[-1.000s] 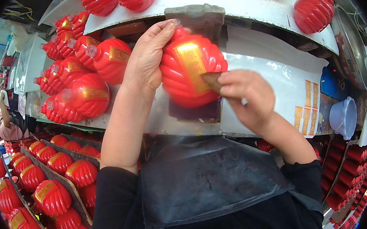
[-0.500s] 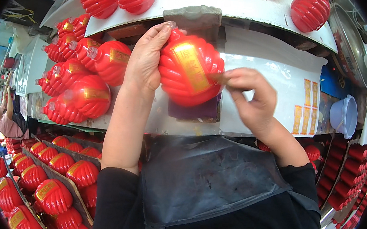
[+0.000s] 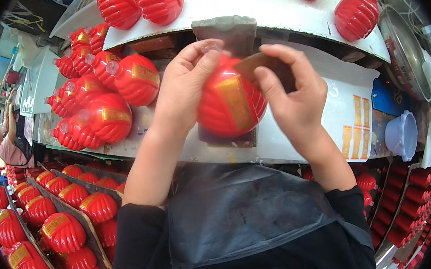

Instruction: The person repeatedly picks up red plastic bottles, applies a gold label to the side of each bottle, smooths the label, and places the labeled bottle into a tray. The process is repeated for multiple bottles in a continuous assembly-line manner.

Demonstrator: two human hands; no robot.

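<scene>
Head view, the only one: the left hand (image 3: 186, 87) is wrapping its fingers around the side of a red ribbed lantern-shaped bottle (image 3: 229, 102), probably to steady it over the white bench (image 3: 299, 138). The right hand (image 3: 291, 92) is pinching a small flat brown scraper (image 3: 257, 64) between thumb and fingers, its edge touching the bottle's top beside the gold label (image 3: 235, 100), looks like it's smoothing that down. Left of the held bottle, a pile of matching red bottles (image 3: 103, 101) is lying on the bench; below it, more are sitting in trays (image 3: 55, 212). Right of it, sheets of gold stickers (image 3: 355, 128) and a pale plastic cup (image 3: 402, 135) are sitting in reach. Another person (image 3: 5, 138) is working far left.
</scene>
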